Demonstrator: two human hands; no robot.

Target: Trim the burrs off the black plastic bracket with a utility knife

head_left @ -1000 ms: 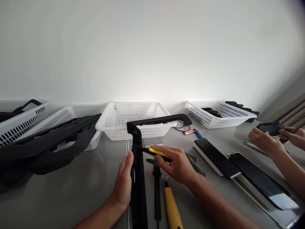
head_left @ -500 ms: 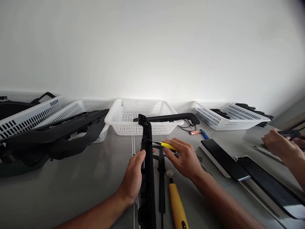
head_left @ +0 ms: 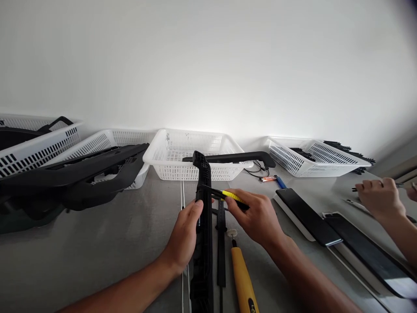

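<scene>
On the grey table (head_left: pixel 107 243), a long black plastic trim piece (head_left: pixel 203 226) stands on edge before the white basket (head_left: pixel 192 158). The left hand (head_left: pixel 185 237) grips its side; the right hand (head_left: pixel 257 217) pinches a yellow-and-black utility knife (head_left: pixel 233 198) against it.

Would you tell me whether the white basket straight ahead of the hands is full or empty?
Empty, as far as shows: the white basket reveals only its bare perforated floor and walls; a black bar passes in front of it.

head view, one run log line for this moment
left hand steadies black trim strip | right hand holds yellow-black tool against it | yellow-handled tool lies beside
</scene>
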